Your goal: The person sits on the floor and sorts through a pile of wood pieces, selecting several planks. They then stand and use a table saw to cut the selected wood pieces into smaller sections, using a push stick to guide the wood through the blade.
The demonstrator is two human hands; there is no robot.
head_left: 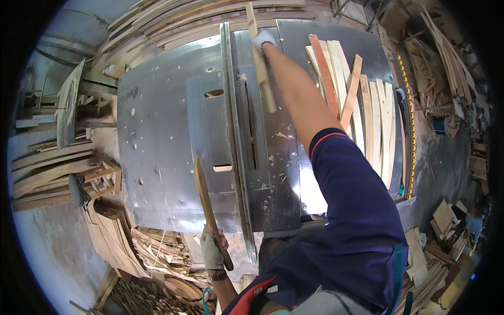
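My left hand (212, 253), in a pale glove with bare fingertips, is closed round the near end of a brown wooden stick (205, 195). The stick's pointed far end reaches over the near part of a dark metal saw table (163, 136). Stretched out to the far side, my right hand (263, 39), also gloved, grips a pale wooden strip (261, 73). That strip lies along the table just right of a long metal fence (231, 105). Between the fence and the strip's near end runs a narrow slot (250, 126) in the tabletop; a blade cannot be made out.
Several wooden strips (374, 115), one reddish, lie on the table's right side beyond my right arm. Yellow scalloped edging (407, 126) runs along the right edge. Long boards (173, 23) are stacked behind the table. Offcuts (163, 247) heap up at the near left.
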